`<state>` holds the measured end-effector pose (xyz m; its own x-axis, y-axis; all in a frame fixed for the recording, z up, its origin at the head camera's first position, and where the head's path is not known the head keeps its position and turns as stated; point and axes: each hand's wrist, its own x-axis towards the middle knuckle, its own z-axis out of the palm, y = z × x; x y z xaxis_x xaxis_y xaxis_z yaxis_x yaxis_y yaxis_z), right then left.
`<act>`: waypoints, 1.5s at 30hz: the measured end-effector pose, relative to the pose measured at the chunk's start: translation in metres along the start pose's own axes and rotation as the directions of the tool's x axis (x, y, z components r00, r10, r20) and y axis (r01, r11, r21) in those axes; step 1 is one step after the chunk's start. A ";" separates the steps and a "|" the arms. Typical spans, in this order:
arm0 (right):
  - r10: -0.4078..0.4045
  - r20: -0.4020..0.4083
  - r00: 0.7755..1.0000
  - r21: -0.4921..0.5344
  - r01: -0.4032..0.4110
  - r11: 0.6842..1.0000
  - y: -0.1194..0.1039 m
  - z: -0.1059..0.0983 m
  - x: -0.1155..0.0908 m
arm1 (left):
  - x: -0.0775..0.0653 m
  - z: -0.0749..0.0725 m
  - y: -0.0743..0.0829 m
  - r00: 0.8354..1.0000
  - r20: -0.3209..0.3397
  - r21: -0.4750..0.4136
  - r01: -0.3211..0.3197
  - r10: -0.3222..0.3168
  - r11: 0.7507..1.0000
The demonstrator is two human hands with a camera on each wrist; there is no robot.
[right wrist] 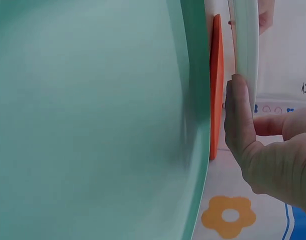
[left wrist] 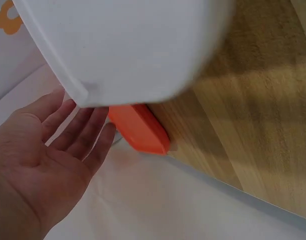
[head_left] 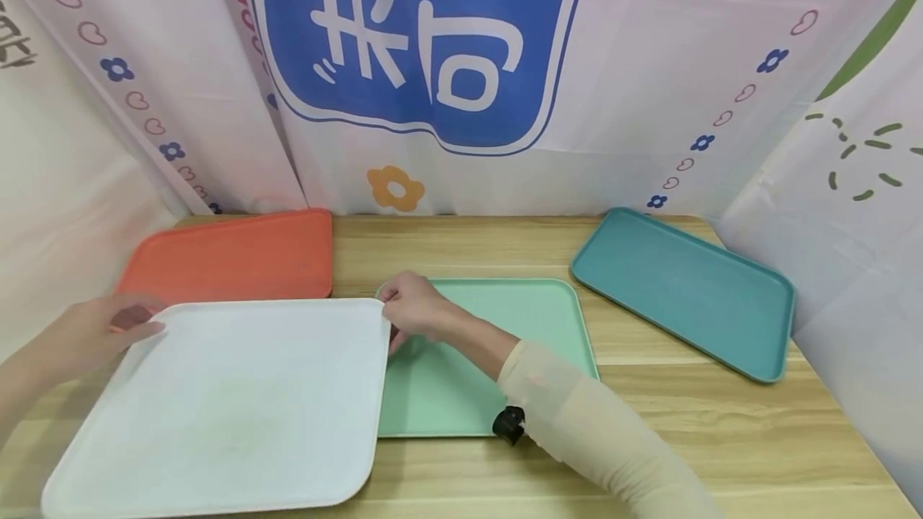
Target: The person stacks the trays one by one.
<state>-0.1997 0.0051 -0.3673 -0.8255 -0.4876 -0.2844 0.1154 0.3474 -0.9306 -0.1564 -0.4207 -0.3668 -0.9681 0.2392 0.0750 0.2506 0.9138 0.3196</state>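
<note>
A white tray (head_left: pixel 238 407) is held tilted above the table, over part of the mint green tray (head_left: pixel 461 391). My left hand (head_left: pixel 90 335) is at its far left corner, thumb at the rim; in the left wrist view the fingers (left wrist: pixel 83 130) reach behind that corner. With thumb and fingers my right hand (head_left: pixel 418 307) pinches the far right corner, and the right wrist view shows fingers (right wrist: pixel 238 115) on one side of its edge, thumb on the other. Below the right forearm lies the mint green tray, partly covered by the arm and the white tray.
An orange tray (head_left: pixel 238 259) lies at the back left, its front partly hidden by the white tray. A teal tray (head_left: pixel 692 291) sits at an angle on the right of the wooden table (head_left: pixel 721 439). Printed cloth (head_left: pixel 634 62) hangs around the back and sides.
</note>
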 end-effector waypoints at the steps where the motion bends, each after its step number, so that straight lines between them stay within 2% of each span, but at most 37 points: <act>1: 0.001 -0.007 1.000 0.001 -0.001 1.000 0.001 -0.003 0.000 | 0.000 -0.001 0.000 1.000 0.017 -0.028 0.022 -0.022 0.999; 4: 0.015 -0.029 0.999 0.010 -0.015 1.000 0.004 -0.013 -0.002 | 0.000 0.001 0.002 0.995 0.068 -0.103 0.082 -0.075 0.991; 7: 0.022 -0.044 0.999 0.023 -0.021 1.000 0.005 -0.021 -0.003 | -0.002 0.005 0.002 0.992 0.099 -0.223 0.096 -0.076 0.970; 10: 0.029 -0.061 0.998 0.022 -0.028 0.999 0.007 -0.027 -0.004 | -0.003 0.008 0.004 0.987 0.120 -0.340 0.139 -0.104 0.930; 12: 0.031 -0.071 0.997 0.022 -0.030 0.999 0.007 -0.032 -0.005 | -0.002 0.009 0.005 0.978 0.165 -0.403 0.182 -0.125 0.897; 16: 0.026 -0.082 0.996 0.030 -0.024 0.999 0.009 -0.041 -0.006 | 0.002 0.010 0.013 0.956 0.246 -0.470 0.262 -0.160 0.843; 18: 0.026 -0.082 0.996 0.040 -0.022 0.999 0.010 -0.045 -0.006 | 0.003 0.011 0.018 0.949 0.267 -0.475 0.280 -0.166 0.834; 25: 0.039 -0.064 0.997 0.065 -0.034 0.997 0.016 -0.057 -0.009 | 0.007 0.012 0.035 0.947 0.276 -0.448 0.279 -0.165 0.850; 38: 0.068 -0.101 0.993 0.170 -0.050 0.984 0.021 -0.076 -0.018 | 0.013 0.019 0.051 0.945 0.271 -0.540 0.307 -0.184 0.783; 45: 0.036 -0.142 0.989 0.235 -0.002 0.972 0.024 -0.080 -0.020 | 0.017 0.018 0.056 0.947 0.260 -0.533 0.304 -0.189 0.789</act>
<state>-0.2243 0.0874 -0.3659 -0.8908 -0.3562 -0.2822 0.2434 0.1504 -0.9582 -0.1589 -0.3591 -0.3648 -0.9619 0.1394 -0.2350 -0.1006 0.6190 0.7789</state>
